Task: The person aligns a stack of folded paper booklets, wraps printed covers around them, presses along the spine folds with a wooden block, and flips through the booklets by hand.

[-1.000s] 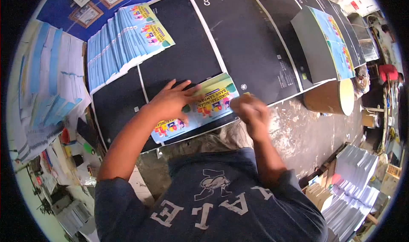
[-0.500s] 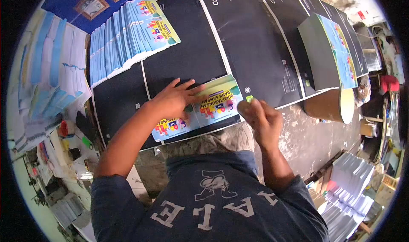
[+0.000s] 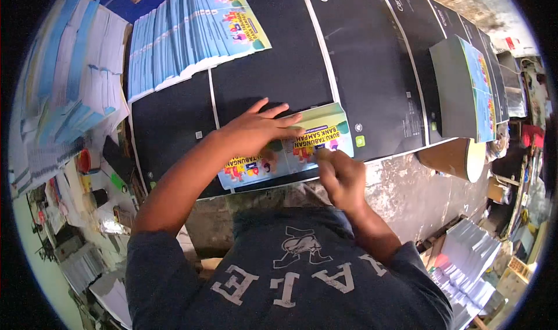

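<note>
Black worktop [image 3: 372,68]: spread before us, crossed by pale strips, with "Carta" printed at its far side.
Printed cover [image 3: 328,135]: flat on the worktop, along the edge nearest us, beneath our hands; two pictures side by side in yellow and blue, lettered "Buku Tabungan Bank Sampah".
Left hand [image 3: 256,129]: spread wide across the middle of the cover, fingers apart, some reaching past its far edge.
Right hand [image 3: 344,182]: narrow, fingers curled, over the near edge of the cover's right half; we cannot tell whether it holds anything.
Fanned covers [image 3: 174,42]: overlapping in a long row at the worktop's far left, well apart from our hands.
Right stack [image 3: 456,88]: tall, near the worktop's right end, matching pictures on its top.
Cardboard drum [image 3: 450,160]: below the worktop's edge, under that stack.
Loose papers [image 3: 75,68]: white and blue, heaped high left of the worktop.
</note>
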The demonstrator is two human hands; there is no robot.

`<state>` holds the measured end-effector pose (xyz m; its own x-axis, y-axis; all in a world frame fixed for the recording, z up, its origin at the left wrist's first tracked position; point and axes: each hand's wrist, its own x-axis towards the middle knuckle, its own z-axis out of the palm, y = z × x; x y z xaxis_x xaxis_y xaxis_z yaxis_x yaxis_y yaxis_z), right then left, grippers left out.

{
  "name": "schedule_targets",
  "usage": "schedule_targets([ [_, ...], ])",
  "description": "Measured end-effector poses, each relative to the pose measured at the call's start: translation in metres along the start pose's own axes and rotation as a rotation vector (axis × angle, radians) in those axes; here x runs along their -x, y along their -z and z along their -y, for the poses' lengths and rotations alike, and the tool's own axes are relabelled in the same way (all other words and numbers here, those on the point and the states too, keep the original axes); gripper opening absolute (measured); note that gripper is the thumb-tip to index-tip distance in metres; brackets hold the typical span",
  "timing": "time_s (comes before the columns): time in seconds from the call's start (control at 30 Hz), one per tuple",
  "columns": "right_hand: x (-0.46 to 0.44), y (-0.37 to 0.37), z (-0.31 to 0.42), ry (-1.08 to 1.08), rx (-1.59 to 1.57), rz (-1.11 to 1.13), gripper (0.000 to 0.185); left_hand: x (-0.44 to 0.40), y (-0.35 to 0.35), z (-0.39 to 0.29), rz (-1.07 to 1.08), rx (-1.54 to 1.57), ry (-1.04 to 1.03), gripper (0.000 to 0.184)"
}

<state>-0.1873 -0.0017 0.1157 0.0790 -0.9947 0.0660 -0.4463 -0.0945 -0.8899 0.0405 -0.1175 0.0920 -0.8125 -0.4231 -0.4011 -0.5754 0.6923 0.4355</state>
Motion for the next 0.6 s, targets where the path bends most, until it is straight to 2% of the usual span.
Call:
schedule_targets([
  [0.03, 0.002, -0.004, -0.005, -0.01, -0.136, 0.016, 0.014, 0.0, -0.004, 0.004, -0.02, 0.007, -0.027, 0.092],
  [0.07, -0.003, 0.0, -0.01, 0.012, -0.133, 0.032, 0.014, 0.002, -0.007, 0.009, -0.045, 0.016, -0.042, 0.089],
  [0.13, 0.004, 0.004, -0.001, -0.303, -0.405, 0.076, 0.016, 0.005, -0.013, 0.007, -0.052, 0.006, -0.048, 0.087],
  [0.17, 0.002, -0.006, -0.006, -0.164, -0.377, -0.053, 0.022, 0.004, -0.013, 0.009, -0.082, -0.017, -0.043, 0.084],
  [0.2, 0.004, -0.004, -0.005, -0.164, -0.375, -0.044, 0.022, 0.006, -0.016, 0.012, -0.086, -0.011, -0.036, 0.084],
  [0.27, 0.005, 0.007, -0.005, 0.014, -0.135, 0.198, 0.026, 0.008, -0.027, 0.019, -0.138, 0.029, -0.085, 0.086],
  [0.3, 0.0, 0.013, -0.001, 0.026, -0.063, 0.335, 0.023, 0.009, -0.033, 0.022, -0.134, 0.034, -0.083, 0.086],
  [0.33, 0.001, 0.012, 0.009, 0.022, -0.065, 0.334, 0.023, 0.01, -0.037, 0.024, -0.176, 0.051, -0.095, 0.084],
  [0.4, -0.004, 0.007, 0.036, 0.207, 0.018, 0.247, 0.022, 0.011, -0.039, 0.026, -0.219, 0.067, -0.107, 0.082],
  [0.43, -0.003, 0.009, 0.059, 0.263, -0.101, 0.21, 0.02, 0.011, -0.036, 0.022, -0.219, 0.021, -0.089, 0.08],
  [0.47, 0.001, 0.008, 0.066, 0.293, -0.153, 0.229, 0.019, 0.014, -0.037, 0.02, -0.219, -0.019, -0.069, 0.079],
  [0.5, 0.001, -0.015, 0.039, 0.238, -0.057, 0.262, 0.019, 0.013, -0.044, 0.025, -0.265, 0.028, -0.073, 0.072],
  [0.53, 0.005, -0.039, 0.014, 0.171, 0.038, 0.285, 0.02, 0.013, -0.054, 0.026, -0.262, 0.034, -0.074, 0.072],
  [0.6, 0.001, -0.044, 0.018, 0.22, 0.011, 0.238, 0.022, 0.007, -0.065, 0.033, -0.38, -0.025, -0.104, 0.064],
])
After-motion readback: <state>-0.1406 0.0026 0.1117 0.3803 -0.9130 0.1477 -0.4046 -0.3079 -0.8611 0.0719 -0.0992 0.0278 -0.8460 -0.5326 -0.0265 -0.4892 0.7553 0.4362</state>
